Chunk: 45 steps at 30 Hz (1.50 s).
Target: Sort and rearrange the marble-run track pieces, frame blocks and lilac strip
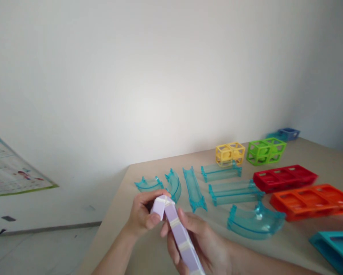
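Note:
A lilac segmented strip [182, 238] with pale bands is held up over the near part of the table, bent at its upper end. My left hand [142, 214] grips that bent end, the thumb pressed on its side. Around the longer part my right hand [201, 236] is wrapped, its thumb near the bend. Just beyond the hands lie a curved clear-teal track piece [174, 185], a smaller one [149, 184] and a straight one [194, 189].
More clear-teal tracks [236, 193] lie to the right, with a curved one [254, 222]. Further right are yellow [230, 152], green [265, 151], red [286, 177] and orange [313, 200] frames, and a teal block [336, 248]. A wall stands behind the table [119, 206].

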Each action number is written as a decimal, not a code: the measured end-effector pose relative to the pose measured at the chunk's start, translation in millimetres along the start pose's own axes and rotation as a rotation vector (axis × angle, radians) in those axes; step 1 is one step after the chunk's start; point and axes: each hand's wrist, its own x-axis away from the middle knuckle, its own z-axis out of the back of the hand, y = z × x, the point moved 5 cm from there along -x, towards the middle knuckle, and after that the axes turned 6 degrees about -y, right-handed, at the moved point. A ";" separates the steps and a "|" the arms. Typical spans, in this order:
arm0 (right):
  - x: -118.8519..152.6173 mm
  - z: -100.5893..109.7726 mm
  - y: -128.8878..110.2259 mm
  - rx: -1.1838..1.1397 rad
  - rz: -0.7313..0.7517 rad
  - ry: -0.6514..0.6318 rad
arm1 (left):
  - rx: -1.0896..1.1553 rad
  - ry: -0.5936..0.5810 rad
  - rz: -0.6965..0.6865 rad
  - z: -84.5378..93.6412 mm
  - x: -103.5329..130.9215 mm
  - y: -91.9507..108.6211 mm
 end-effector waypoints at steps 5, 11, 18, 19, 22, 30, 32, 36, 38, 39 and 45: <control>-0.1 1.8 -10.5 0.084 0.121 0.066 | -0.028 0.179 -0.114 7.7 2.3 0.4; -0.4 -9.6 0.8 0.088 0.176 -0.015 | 0.165 0.077 -0.149 -11.5 6.3 -16.6; -0.8 2.5 1.1 0.155 0.112 0.119 | 0.224 0.115 -0.089 -4.0 -0.8 -17.5; -0.3 2.4 -1.3 0.137 0.106 0.119 | 0.226 0.104 -0.096 -2.9 -1.5 -14.6; 0.9 1.8 -6.7 0.092 0.076 0.125 | 0.294 -0.037 -0.064 -4.9 -2.4 -8.4; -0.1 -1.1 -6.0 0.082 0.033 0.107 | 0.435 -0.281 -0.027 -13.2 2.4 -6.0; 0.5 -2.1 -5.2 0.067 0.020 0.099 | 0.419 -0.258 -0.041 -11.3 2.9 -7.5; 1.8 -3.3 -4.9 0.061 0.003 0.026 | 0.389 -0.236 -0.085 -6.5 5.0 -5.8; 2.2 -3.6 -4.4 0.042 -0.024 -0.023 | 0.403 -0.253 -0.104 -7.2 6.3 -3.5; 2.3 -4.5 -2.9 0.021 -0.060 -0.059 | 0.431 -0.271 -0.114 -8.9 6.9 -2.6; 2.0 -8.8 9.4 -0.043 -0.174 -0.166 | 0.684 -0.445 -0.104 -29.1 7.7 -7.9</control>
